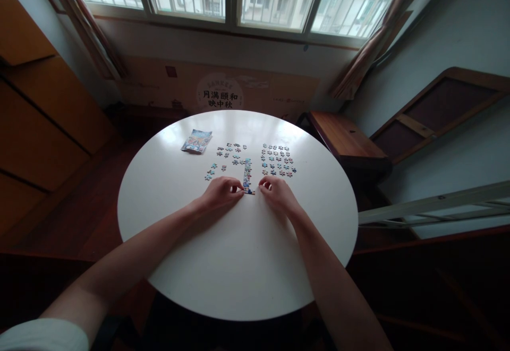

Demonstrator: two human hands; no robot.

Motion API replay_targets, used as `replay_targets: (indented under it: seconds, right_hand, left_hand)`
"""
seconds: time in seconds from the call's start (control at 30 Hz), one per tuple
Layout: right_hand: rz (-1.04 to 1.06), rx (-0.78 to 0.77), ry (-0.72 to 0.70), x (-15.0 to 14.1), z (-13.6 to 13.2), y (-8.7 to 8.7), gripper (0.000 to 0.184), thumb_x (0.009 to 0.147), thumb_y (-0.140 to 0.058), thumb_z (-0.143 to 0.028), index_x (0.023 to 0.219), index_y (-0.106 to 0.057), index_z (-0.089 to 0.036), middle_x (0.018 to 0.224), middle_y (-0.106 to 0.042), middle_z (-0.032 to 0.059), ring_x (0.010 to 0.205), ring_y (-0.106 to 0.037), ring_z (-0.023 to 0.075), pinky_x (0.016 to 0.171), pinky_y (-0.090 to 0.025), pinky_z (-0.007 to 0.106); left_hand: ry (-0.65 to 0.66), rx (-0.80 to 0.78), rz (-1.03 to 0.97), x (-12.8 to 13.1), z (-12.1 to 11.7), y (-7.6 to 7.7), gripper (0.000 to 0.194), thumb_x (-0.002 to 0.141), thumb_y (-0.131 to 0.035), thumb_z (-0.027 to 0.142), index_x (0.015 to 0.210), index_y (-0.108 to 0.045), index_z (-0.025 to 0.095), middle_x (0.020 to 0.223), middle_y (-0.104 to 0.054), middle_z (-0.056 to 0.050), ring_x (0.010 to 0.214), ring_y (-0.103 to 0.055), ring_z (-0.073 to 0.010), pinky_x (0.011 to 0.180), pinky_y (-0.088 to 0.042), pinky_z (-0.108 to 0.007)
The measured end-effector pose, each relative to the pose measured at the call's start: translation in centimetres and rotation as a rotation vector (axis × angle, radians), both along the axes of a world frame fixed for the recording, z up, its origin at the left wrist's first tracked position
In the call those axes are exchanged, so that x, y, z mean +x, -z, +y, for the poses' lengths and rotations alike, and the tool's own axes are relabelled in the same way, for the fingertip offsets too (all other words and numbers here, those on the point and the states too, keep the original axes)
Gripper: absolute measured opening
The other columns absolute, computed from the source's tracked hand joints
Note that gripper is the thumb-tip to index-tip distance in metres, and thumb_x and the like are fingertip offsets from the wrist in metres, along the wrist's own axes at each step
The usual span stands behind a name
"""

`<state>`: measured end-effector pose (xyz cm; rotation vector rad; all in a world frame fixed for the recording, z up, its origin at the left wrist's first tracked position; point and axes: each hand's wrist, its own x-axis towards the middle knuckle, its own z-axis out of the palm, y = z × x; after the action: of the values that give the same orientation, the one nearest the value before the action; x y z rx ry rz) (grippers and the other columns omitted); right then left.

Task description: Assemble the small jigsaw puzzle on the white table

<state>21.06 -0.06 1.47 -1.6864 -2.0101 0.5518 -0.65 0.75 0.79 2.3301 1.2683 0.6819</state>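
Note:
On a round white table (239, 266), my left hand (221, 191) and my right hand (277, 191) rest with fingers curled, pinching from both sides at the near end of a short joined strip of jigsaw pieces (247, 176). The strip runs away from me between the hands. Loose puzzle pieces (227, 157) lie scattered to the left of the strip. A neater group of loose pieces (278, 161) lies in rows to its right.
A small printed puzzle packet (196, 141) lies at the far left of the table. A wooden side table (345, 138) stands to the right, a flat cardboard box (219, 92) leans under the window, and wooden cabinets (35, 112) line the left wall.

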Motion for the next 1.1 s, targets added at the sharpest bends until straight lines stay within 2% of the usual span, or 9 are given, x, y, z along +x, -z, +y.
replay_targets:
  seconds: [1.1]
  right_hand:
    - [-0.034, -0.017, -0.032, -0.32, -0.28, -0.24, 0.013, 0.083, -0.058, -0.029, 0.089, -0.067, -0.023, 0.071, -0.065, -0.0003, 0.064, -0.056, 0.0135, 0.061, -0.037, 0.024]
  left_hand:
    - [-0.020, -0.037, 0.015, -0.04, 0.09, 0.09, 0.018, 0.079, -0.061, 0.033, 0.083, -0.075, 0.021, 0.063, -0.064, 0.002, 0.057, -0.053, -0.0101, 0.056, -0.032, -0.021]
